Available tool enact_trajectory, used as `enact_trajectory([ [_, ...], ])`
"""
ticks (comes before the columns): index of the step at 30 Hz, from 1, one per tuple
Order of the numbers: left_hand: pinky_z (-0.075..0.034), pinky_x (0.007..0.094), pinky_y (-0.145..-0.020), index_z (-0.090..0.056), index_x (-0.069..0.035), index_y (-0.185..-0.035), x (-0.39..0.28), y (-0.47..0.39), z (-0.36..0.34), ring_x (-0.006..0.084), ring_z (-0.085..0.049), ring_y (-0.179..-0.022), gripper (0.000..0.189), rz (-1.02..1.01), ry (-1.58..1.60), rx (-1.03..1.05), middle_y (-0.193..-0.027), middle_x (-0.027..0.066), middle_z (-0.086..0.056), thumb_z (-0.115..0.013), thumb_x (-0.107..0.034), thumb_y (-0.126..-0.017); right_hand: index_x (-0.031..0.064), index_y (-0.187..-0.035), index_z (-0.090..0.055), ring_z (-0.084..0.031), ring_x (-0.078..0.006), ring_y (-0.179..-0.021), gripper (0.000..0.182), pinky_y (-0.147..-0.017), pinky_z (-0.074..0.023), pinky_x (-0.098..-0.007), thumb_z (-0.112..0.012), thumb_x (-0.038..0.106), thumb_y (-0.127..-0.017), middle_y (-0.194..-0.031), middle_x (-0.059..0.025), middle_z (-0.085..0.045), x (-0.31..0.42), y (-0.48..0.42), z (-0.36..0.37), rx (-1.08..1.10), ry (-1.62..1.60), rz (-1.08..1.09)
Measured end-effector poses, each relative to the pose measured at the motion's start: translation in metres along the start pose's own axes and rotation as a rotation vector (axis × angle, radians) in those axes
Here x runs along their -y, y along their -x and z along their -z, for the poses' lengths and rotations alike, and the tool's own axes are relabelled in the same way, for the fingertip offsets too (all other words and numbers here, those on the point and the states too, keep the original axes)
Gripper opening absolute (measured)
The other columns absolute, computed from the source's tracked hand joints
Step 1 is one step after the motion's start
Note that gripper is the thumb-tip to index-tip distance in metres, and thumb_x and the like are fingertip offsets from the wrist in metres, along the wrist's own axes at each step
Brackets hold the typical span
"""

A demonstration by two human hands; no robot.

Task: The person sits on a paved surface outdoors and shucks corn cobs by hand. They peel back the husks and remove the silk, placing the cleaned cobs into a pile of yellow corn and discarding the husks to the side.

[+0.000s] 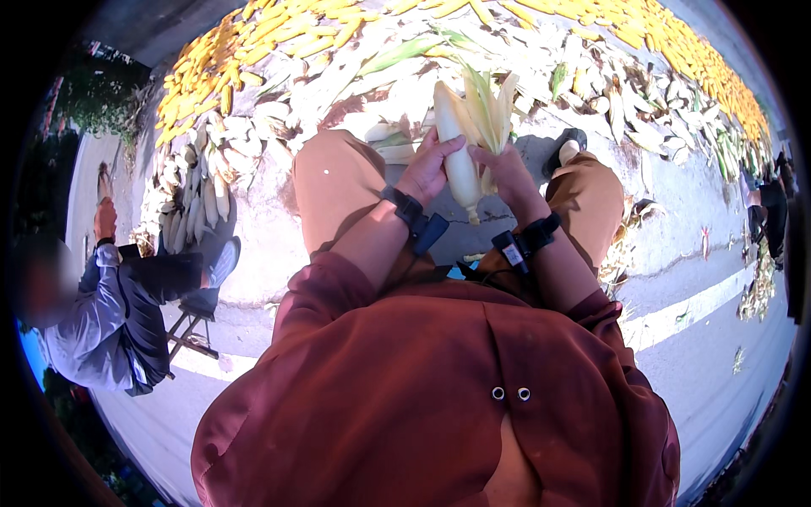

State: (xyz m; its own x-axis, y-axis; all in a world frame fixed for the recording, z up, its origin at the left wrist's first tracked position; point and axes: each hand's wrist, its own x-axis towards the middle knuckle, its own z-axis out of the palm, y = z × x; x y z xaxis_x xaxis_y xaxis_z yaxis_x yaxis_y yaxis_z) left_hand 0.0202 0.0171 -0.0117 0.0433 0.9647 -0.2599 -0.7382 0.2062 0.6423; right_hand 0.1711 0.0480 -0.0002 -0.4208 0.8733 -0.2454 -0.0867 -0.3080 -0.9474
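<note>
Between my knees I hold up an ear of corn still wrapped in pale inner husk, its stem end pointing down towards me. My left hand grips its left side, the thumb laid across the husk. A bundle of greenish-yellow husk leaves is peeled away to the right of the ear. My right hand is closed on the lower part of those leaves, close beside the ear. Kernels on this ear are hidden by the husk.
Unhusked ears lie piled at the left, and loose pale husks cover the ground ahead. Beyond them runs a band of bare yellow cobs. A person sits on a stool at the left; another person's leg shows far right.
</note>
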Motion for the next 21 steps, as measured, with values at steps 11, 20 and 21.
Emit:
enact_trajectory([
  [11, -0.043, 0.0425, -0.096, -0.038, -0.006, -0.126, -0.004, -0.004, 0.003, 0.0240, -0.051, -0.111, 0.045, 0.096, 0.063, 0.099, -0.120, 0.0105, -0.051, -0.058, -0.014, -0.087, -0.0053, -0.117, -0.048, -0.062, -0.0230, -0.089, 0.032, -0.079, -0.0515, -0.0335, -0.054, 0.008, -0.088, -0.104, -0.0137, -0.060, -0.015, -0.013, 0.011, -0.022, -0.481, -0.132],
  [20, -0.046, 0.0402, -0.093, -0.034, -0.009, -0.129, 0.002, -0.004, 0.003, 0.0248, -0.051, -0.110, 0.059, 0.036, -0.001, 0.069, -0.119, 0.0102, -0.049, -0.065, -0.003, -0.079, -0.0038, -0.116, -0.050, -0.061, -0.0215, -0.088, 0.032, -0.076, -0.0519, -0.0323, -0.055, 0.005, -0.086, -0.103, -0.0122, -0.060, -0.003, -0.008, 0.005, 0.029, -0.464, -0.185],
  [21, -0.046, 0.0396, -0.093, -0.034, -0.009, -0.129, 0.002, -0.003, 0.002, 0.0246, -0.052, -0.110, 0.060, 0.025, -0.005, 0.060, -0.118, 0.0101, -0.049, -0.065, -0.002, -0.078, -0.0036, -0.116, -0.050, -0.061, -0.0215, -0.088, 0.032, -0.076, -0.0519, -0.0324, -0.056, 0.005, -0.086, -0.103, -0.0120, -0.060, 0.000, -0.007, 0.005, 0.050, -0.455, -0.204],
])
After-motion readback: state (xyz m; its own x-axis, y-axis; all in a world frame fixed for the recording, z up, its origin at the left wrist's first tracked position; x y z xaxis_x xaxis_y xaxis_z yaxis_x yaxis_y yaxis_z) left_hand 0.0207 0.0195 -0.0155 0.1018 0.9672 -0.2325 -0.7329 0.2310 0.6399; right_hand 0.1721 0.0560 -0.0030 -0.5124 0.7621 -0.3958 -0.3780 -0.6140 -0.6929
